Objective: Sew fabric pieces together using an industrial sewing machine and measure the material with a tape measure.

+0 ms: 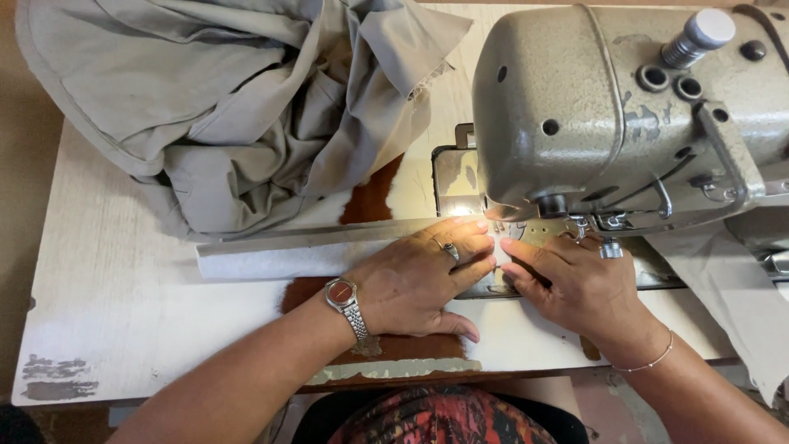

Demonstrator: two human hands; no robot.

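We see a long, flat strip of white interfacing (279,259) edged with grey-green cloth, lying across the worn white table (107,304) and running under the grey metal sewing machine (608,107). Our left hand (415,279) and right hand (575,284) press it flat with open fingers, gripping nothing. The bunched grey-green garment (238,107) crowds the far side, while bare tabletop lies left.

— How was the light on my feed?
— Bright and even; the lamp under the sewing machine (625,115) glared white on the fingertips (477,234). Edges bowed slightly, focus stayed sharp.
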